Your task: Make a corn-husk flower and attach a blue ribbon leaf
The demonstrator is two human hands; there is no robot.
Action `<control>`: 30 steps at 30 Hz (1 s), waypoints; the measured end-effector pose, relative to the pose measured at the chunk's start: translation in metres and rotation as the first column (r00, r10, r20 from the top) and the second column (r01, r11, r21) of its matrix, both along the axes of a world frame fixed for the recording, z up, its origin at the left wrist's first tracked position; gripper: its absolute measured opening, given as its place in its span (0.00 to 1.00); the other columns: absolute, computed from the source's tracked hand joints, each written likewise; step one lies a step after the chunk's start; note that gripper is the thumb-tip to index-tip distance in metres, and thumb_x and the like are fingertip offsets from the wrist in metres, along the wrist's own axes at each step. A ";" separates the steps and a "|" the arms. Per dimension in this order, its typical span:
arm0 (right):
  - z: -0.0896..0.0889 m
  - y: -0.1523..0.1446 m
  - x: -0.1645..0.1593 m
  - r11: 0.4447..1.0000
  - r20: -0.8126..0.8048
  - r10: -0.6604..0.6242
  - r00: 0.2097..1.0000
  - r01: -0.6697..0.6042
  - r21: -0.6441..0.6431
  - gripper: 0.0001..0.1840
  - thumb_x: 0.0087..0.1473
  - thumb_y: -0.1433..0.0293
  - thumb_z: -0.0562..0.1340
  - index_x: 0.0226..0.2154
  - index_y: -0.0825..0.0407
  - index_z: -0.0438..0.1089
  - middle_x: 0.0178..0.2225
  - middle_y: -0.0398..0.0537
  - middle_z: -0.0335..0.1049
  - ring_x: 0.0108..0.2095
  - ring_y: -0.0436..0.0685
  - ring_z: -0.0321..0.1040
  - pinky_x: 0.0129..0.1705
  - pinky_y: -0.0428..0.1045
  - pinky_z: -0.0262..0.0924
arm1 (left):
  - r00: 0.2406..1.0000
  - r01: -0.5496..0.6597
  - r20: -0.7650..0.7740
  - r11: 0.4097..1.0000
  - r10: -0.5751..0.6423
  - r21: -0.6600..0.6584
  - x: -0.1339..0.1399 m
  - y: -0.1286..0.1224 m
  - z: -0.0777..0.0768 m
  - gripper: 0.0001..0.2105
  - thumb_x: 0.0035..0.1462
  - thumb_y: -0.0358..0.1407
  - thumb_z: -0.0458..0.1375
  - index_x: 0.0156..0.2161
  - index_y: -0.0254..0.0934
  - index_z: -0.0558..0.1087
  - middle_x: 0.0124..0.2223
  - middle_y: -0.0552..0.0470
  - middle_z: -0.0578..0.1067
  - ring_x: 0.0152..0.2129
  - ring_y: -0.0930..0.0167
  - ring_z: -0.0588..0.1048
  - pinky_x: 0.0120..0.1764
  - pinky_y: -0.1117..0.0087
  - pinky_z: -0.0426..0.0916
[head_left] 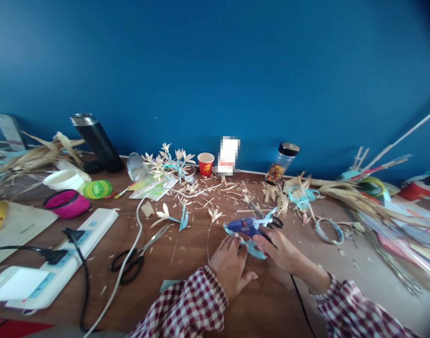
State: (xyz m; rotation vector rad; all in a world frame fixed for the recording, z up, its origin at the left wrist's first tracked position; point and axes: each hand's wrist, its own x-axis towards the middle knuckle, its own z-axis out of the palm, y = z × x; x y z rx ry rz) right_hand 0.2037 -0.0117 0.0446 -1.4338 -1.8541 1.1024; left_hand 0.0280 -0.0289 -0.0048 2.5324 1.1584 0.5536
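Observation:
My right hand (281, 251) is wrapped round the handle of a blue hot glue gun (245, 227), whose nose points left. A pale glue stick pokes out of its rear. My left hand (232, 265) lies low on the table just in front of the gun, fingers stretched forward and thumb apart. Its fingertips touch or nearly touch light blue paper pieces (255, 250) between the hands; the exact contact is hidden. A pale husk flower (215, 215) on a thin stem lies beyond my left hand. Left of it is another flower with a blue-wrapped stem (183, 218).
Black-handled scissors (132, 263) lie left, beside a white cable and a power strip (89, 234). More scissors (276, 221) sit behind the gun. Husk scraps litter the back, near a red paper cup (206, 164), a tilted jar (280, 164) and a dark flask (102, 145).

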 end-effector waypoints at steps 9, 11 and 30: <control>-0.003 0.002 0.004 1.000 0.032 -0.007 0.999 0.006 0.008 0.15 0.56 0.59 0.52 0.26 0.51 0.61 0.18 0.38 0.59 0.20 0.50 0.57 0.24 0.46 0.54 | 1.000 -0.010 0.010 1.000 0.010 -0.005 0.001 0.000 -0.002 0.27 0.45 0.47 0.59 0.49 0.34 0.62 0.54 0.38 0.62 0.53 0.55 0.59 0.54 0.51 0.55; -0.004 0.003 0.005 1.000 0.026 -0.002 1.000 0.002 0.006 0.15 0.56 0.59 0.52 0.26 0.51 0.61 0.18 0.39 0.59 0.20 0.50 0.57 0.24 0.46 0.54 | 1.000 -0.007 0.006 1.000 0.007 -0.001 0.001 0.000 -0.002 0.27 0.46 0.47 0.59 0.49 0.34 0.63 0.54 0.38 0.62 0.53 0.55 0.59 0.54 0.52 0.54; 0.007 -0.001 0.001 1.000 0.013 0.017 1.000 -0.018 0.010 0.15 0.57 0.60 0.51 0.25 0.52 0.60 0.18 0.38 0.58 0.20 0.48 0.55 0.24 0.45 0.52 | 0.999 -0.004 -0.050 0.999 0.006 0.039 0.001 0.000 -0.002 0.29 0.47 0.49 0.57 0.50 0.31 0.62 0.54 0.36 0.62 0.52 0.55 0.59 0.54 0.54 0.54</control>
